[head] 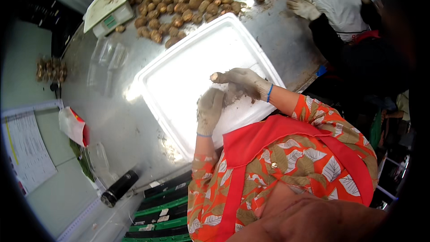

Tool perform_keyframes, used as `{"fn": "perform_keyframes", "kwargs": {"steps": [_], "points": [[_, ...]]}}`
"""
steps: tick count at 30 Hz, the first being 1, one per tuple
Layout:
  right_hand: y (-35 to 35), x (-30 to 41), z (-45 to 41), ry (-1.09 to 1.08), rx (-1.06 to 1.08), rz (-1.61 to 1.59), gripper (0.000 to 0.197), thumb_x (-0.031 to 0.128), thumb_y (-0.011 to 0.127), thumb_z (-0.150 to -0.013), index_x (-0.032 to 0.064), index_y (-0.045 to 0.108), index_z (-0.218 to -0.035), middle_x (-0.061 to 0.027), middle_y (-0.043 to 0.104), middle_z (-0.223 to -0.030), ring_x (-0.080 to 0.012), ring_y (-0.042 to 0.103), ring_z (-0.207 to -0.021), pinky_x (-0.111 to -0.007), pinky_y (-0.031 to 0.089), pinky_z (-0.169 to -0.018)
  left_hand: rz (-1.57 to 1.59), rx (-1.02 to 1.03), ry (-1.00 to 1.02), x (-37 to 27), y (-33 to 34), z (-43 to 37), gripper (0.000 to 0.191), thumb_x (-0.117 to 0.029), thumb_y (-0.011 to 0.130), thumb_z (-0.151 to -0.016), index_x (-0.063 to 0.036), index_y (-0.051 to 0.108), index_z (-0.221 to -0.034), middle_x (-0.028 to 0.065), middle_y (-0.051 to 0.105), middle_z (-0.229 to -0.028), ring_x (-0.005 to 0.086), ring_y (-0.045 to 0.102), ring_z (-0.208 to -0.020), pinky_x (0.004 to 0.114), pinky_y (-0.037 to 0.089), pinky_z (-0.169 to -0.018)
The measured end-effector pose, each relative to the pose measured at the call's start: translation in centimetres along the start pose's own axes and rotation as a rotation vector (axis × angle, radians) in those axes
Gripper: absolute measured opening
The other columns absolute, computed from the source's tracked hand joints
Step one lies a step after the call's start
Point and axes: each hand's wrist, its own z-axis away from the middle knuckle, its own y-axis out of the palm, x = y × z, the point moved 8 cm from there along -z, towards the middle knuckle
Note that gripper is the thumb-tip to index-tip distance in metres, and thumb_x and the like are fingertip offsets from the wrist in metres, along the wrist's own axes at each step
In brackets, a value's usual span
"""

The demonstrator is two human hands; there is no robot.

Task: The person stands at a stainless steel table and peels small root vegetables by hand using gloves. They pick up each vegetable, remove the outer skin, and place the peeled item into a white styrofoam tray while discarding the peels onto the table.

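Both my hands wear soiled pale knit gloves and are over a white foam box (pixel 158 65) in front of me. My right hand (pixel 247 79) grips a brown root tuber (pixel 218 77), whose pale cut end points left. Just below and to the left, my left hand (pixel 210 109) is curled with its thumb up; whether it holds anything is hidden. Loose dark soil (pixel 240 100) lies on the box floor below my right hand.
Brown taro-like tubers (pixel 188 3) are heaped beyond the box. A weighing scale (pixel 114 16) and clear plastic trays (pixel 104 62) are at the left. A black flask (pixel 119 188) stands at lower left. At the right, a co-worker's gloved hand (pixel 304 8) is beside a white sack (pixel 336 10).
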Motion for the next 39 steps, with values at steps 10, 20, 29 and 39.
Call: {"fn": "perform_keyframes", "kwargs": {"steps": [10,20,29,39], "points": [[-4.6,18.3,-3.3,-0.703,-0.177,0.327,0.064,0.028,0.068,-0.092,-0.003,0.045,-0.142,-0.0181,0.067,-0.11,-0.0257,0.067,-0.097,-0.037,0.055,-0.088,0.208,-0.114,-0.32,4.2,1.0,1.6,0.028,-0.02,0.055,-0.098,0.0024,0.062,-0.082,0.0053,0.057,-0.067,0.0126,0.051,-0.062,0.029,0.043,-0.059],[-28.3,21.2,-5.8,-0.42,-1.062,1.258,0.068,0.04,0.07,-0.083,0.0192,0.049,-0.144,-0.0247,0.051,-0.138,-0.0431,0.055,-0.121,-0.045,0.045,-0.104,0.233,-0.152,-0.423,4.0,0.0,3.0,0.029,-0.024,0.06,-0.096,0.0025,0.067,-0.088,0.0049,0.062,-0.072,0.0118,0.057,-0.063,0.027,0.048,-0.061],[-16.6,18.7,-3.1,-0.68,-0.279,0.185,0.059,0.03,0.067,-0.091,-0.0005,0.052,-0.139,-0.0089,0.068,-0.114,-0.013,0.062,-0.094,-0.027,0.051,-0.081,0.166,-0.153,-0.373,4.8,-0.7,2.8,0.029,-0.024,0.057,-0.097,0.0022,0.067,-0.09,0.006,0.063,-0.074,0.0125,0.059,-0.065,0.029,0.049,-0.063],[0.5,0.2,-2.2,-0.259,0.191,-0.116,0.033,0.017,0.063,-0.099,-0.0049,0.063,-0.123,-0.0099,0.07,-0.111,-0.0149,0.067,-0.094,-0.026,0.056,-0.08,0.609,-0.064,-0.167,-0.4,0.1,0.0,0.059,-0.015,0.058,-0.097,0.0051,0.034,-0.147,0.0165,0.06,-0.122,0.0189,0.067,-0.096,0.03,0.06,-0.08]]}}
